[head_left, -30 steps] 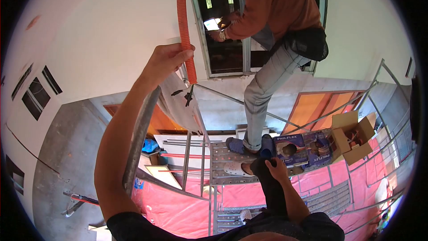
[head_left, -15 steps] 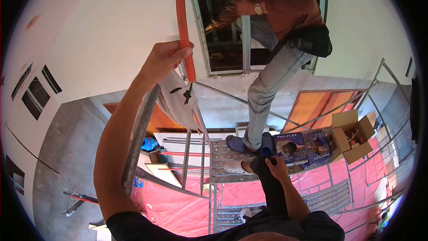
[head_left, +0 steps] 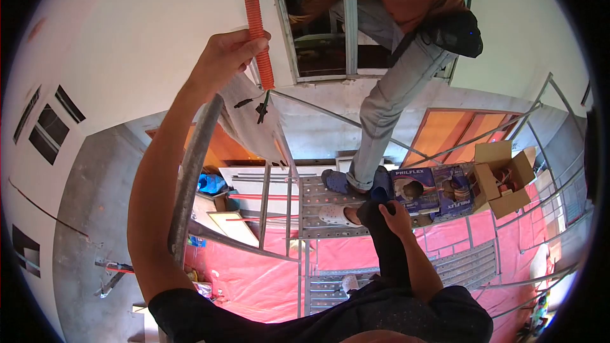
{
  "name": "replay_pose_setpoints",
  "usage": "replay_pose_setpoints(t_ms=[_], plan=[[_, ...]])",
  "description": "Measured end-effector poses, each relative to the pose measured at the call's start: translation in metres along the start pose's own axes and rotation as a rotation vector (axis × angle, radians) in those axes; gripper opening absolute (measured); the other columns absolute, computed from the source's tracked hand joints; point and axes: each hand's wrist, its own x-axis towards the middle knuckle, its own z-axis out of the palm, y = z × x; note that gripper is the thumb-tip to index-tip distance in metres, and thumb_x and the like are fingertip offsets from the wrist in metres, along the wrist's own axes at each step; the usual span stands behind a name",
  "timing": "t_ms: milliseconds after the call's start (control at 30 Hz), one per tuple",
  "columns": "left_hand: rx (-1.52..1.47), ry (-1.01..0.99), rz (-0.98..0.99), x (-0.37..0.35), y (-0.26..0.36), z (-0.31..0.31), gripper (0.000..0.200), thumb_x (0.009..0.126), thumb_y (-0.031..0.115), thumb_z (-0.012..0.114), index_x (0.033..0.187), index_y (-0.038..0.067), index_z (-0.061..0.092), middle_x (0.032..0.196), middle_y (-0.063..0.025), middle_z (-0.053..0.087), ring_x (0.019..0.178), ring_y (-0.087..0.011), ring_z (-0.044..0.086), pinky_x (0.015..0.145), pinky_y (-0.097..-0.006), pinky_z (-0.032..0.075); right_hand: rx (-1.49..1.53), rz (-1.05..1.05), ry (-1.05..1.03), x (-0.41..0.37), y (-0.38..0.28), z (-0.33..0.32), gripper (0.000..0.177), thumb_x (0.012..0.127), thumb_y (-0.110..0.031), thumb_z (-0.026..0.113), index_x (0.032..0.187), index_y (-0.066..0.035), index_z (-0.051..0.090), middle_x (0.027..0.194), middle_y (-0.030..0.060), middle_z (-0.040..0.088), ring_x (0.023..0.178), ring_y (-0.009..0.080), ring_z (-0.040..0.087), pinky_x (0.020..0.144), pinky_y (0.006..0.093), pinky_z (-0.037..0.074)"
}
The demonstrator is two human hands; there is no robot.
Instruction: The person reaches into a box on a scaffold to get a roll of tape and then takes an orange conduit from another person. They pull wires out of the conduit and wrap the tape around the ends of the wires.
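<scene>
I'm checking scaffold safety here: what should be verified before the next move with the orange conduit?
1. Left hand grip on the orange corrugated conduit: ok, fingers closed round it.
2. Black wires at the conduit's lower end hang free: ok.
3. Right hand on a support: not ok, it rests on the person's own knee, not on a rail.
4. Co-worker clear of the perforated platform: not ok, one foot stands on it below the window.
5. Conduit's upper end secured: cannot tell, it runs out of view.
</scene>
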Motion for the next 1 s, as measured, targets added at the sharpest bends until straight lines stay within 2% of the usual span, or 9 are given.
replay_pose_setpoints(t_ms=[267,467,567,967,1000], plan=[[0.045,0.003,-0.059,0.001,-0.004,-0.002,0.043,0.090,0.043,0.064,0.114,0.007,0.068,0.089,0.0035,0.062,0.070,-0.0072,0.044,0.069,-0.0232,0.042,0.016,0.015,-0.024,0.000,0.001,-0.001,0.059,0.083,-0.053,0.065,0.111,-0.002,0.062,0.106,0.0222,0.065,0.102,0.0387,0.062,0.087,0.0447,0.048],[0.009,0.011,-0.082,0.000,0.001,-0.002,0.042,0.090,0.041,0.065,0.114,0.007,0.068,0.087,0.0041,0.061,0.069,-0.0070,0.044,0.066,-0.0228,0.042,0.015,-0.002,-0.001,0.001,0.006,0.003,0.058,0.083,-0.053,0.065,0.109,-0.002,0.062,0.105,0.0219,0.065,0.102,0.0384,0.062,0.087,0.0445,0.048],[-0.057,0.053,-0.028,-0.002,0.004,0.002,0.037,0.090,0.035,0.067,0.110,0.004,0.070,0.066,0.0034,0.052,0.060,-0.0073,0.039,0.057,-0.0241,0.038,0.019,0.004,-0.016,0.000,0.001,-0.001,0.057,0.083,-0.053,0.065,0.109,-0.002,0.063,0.104,0.0218,0.065,0.102,0.0386,0.061,0.087,0.0447,0.048],[-0.090,0.015,-0.008,-0.001,0.001,0.000,0.036,0.091,0.033,0.066,0.111,0.003,0.069,0.063,0.0049,0.046,0.059,-0.0066,0.038,0.056,-0.0239,0.036,0.015,-0.011,0.016,0.000,0.006,0.002,0.056,0.083,-0.053,0.065,0.108,-0.003,0.063,0.104,0.0215,0.066,0.102,0.0386,0.061,0.087,0.0451,0.048],[-0.069,0.005,-0.009,0.000,0.000,-0.001,0.037,0.091,0.034,0.066,0.112,0.004,0.069,0.072,0.0044,0.051,0.061,-0.0062,0.039,0.057,-0.0228,0.037,0.006,-0.008,0.016,0.000,0.005,0.003,0.056,0.083,-0.053,0.065,0.107,-0.003,0.064,0.104,0.0213,0.066,0.101,0.0384,0.062,0.086,0.0449,0.048]])
